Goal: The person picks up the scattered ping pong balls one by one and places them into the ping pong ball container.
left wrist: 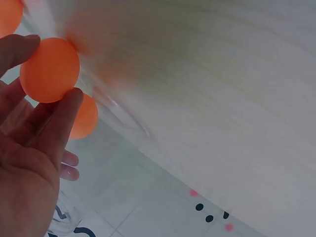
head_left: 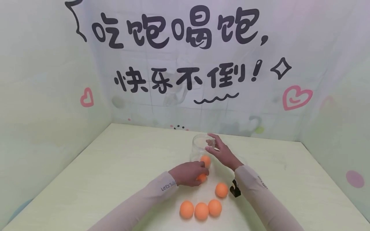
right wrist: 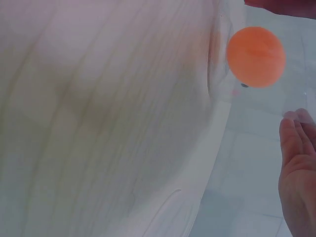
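My left hand [head_left: 188, 173] pinches an orange ball [left wrist: 49, 71] between thumb and fingertips, just in front of a clear jar [head_left: 199, 148]. Curled at the jar's right side near the rim, my right hand [head_left: 224, 155] holds it by thumb and fingers. Another orange ball [head_left: 206, 160] shows at the jar's lower part; I cannot tell whether it lies inside or against the wall. In the right wrist view, an orange ball [right wrist: 256, 57] appears beside the right fingers [right wrist: 296, 140]. The left hand partly hides the held ball in the head view.
Nearer on the pale table [head_left: 115, 173] lie three orange balls in a row, the middle one [head_left: 201, 211] among them, with another orange ball [head_left: 221, 190] behind. A black clip-like piece [head_left: 235, 189] is beside the right sleeve. A printed curtain [head_left: 179, 112] stands behind the table.
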Action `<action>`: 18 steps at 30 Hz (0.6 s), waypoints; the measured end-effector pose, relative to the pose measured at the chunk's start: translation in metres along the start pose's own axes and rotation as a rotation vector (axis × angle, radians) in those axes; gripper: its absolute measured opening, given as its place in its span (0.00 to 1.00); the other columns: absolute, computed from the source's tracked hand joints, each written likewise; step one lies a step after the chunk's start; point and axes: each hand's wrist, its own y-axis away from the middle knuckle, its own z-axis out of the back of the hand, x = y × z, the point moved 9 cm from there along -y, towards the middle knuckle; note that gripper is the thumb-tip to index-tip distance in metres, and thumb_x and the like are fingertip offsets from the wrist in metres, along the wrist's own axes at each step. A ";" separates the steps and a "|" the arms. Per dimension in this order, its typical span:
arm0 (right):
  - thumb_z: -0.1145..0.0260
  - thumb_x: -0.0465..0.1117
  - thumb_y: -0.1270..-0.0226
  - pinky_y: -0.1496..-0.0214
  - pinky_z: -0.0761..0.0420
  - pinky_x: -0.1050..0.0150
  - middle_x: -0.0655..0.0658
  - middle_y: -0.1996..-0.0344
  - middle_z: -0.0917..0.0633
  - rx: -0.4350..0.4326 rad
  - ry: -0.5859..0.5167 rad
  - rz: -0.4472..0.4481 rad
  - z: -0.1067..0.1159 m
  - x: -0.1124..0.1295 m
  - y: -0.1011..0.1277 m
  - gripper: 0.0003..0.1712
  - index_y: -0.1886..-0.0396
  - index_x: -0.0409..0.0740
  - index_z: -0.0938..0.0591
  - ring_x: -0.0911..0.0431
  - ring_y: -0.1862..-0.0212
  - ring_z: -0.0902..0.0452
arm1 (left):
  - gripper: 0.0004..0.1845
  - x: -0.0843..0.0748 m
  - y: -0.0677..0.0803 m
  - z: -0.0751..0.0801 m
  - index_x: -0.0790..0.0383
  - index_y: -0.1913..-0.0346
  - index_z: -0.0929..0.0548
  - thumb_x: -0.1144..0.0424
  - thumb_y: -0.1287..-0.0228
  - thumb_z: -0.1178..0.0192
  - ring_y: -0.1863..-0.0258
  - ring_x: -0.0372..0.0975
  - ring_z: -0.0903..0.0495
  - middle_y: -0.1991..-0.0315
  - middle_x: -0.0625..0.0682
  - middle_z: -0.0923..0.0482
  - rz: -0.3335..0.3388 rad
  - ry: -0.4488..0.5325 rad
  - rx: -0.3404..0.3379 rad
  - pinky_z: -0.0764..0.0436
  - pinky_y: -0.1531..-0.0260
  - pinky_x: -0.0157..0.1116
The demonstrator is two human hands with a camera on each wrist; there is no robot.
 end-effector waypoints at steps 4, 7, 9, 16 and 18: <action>0.43 0.50 0.30 0.36 0.33 0.41 0.36 0.34 0.30 -0.001 -0.003 -0.003 0.001 0.000 0.001 0.36 0.27 0.53 0.46 0.38 0.32 0.37 | 0.14 0.001 0.000 -0.003 0.58 0.52 0.18 0.65 0.42 0.37 0.65 0.36 0.26 0.58 0.49 0.24 -0.006 0.021 -0.002 0.25 0.61 0.26; 0.43 0.50 0.29 0.36 0.33 0.41 0.36 0.34 0.30 -0.003 -0.003 -0.006 0.001 -0.001 0.002 0.36 0.27 0.53 0.46 0.38 0.32 0.37 | 0.14 0.002 0.000 -0.006 0.57 0.52 0.18 0.66 0.43 0.36 0.65 0.36 0.26 0.59 0.49 0.24 -0.006 0.031 -0.004 0.25 0.61 0.26; 0.43 0.50 0.30 0.36 0.33 0.41 0.36 0.34 0.30 -0.004 -0.002 -0.006 0.001 -0.001 0.001 0.36 0.27 0.53 0.46 0.38 0.32 0.37 | 0.14 0.003 0.000 -0.007 0.57 0.52 0.18 0.66 0.43 0.36 0.65 0.36 0.26 0.59 0.49 0.24 -0.003 0.034 -0.006 0.25 0.60 0.26; 0.43 0.50 0.30 0.36 0.33 0.41 0.36 0.34 0.30 -0.007 0.003 -0.002 0.001 -0.001 0.001 0.36 0.27 0.53 0.46 0.38 0.32 0.36 | 0.15 0.009 0.002 -0.007 0.58 0.52 0.18 0.66 0.44 0.36 0.65 0.36 0.26 0.59 0.49 0.23 0.010 0.034 -0.022 0.25 0.61 0.28; 0.43 0.50 0.30 0.36 0.33 0.41 0.36 0.34 0.29 -0.007 0.002 0.000 0.001 0.000 0.000 0.36 0.27 0.53 0.45 0.38 0.32 0.36 | 0.15 0.012 0.004 -0.006 0.57 0.52 0.19 0.66 0.44 0.36 0.65 0.36 0.26 0.58 0.49 0.23 0.024 0.030 -0.027 0.25 0.61 0.28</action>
